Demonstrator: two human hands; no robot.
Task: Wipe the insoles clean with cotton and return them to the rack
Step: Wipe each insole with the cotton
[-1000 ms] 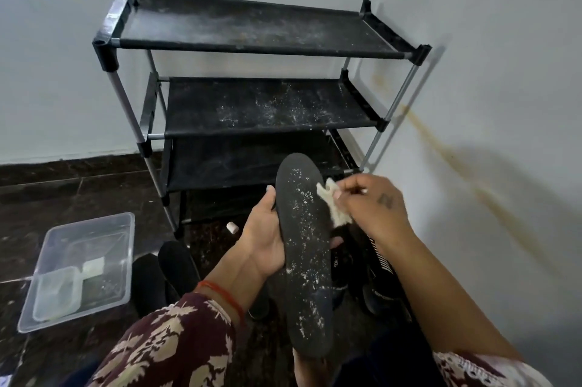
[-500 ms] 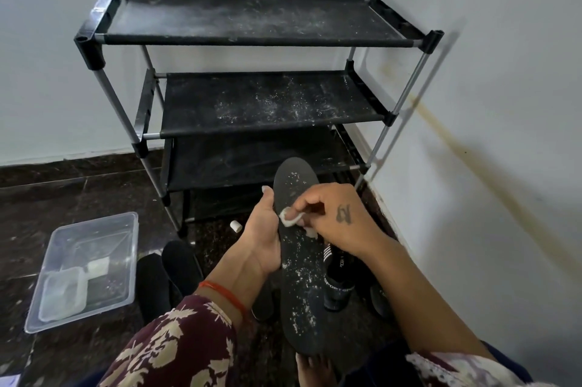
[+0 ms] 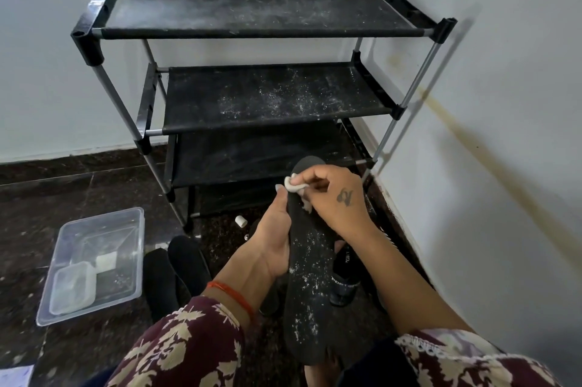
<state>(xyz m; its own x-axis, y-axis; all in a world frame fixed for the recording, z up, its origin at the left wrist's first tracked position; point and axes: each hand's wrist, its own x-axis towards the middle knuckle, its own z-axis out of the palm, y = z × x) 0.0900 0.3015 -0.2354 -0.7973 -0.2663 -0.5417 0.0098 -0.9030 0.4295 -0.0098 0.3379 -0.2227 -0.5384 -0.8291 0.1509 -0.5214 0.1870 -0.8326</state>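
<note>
Insole (image 3: 310, 276), black and white-flecked, gripped by left hand (image 3: 271, 241); right hand (image 3: 333, 197) pinches cotton (image 3: 294, 185).

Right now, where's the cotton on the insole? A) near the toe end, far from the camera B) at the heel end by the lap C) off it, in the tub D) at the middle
A: the right hand pinches the cotton against the insole near its far tip, while the white specks lower down sit unwiped and the left hand grips the insole's edge.
</note>
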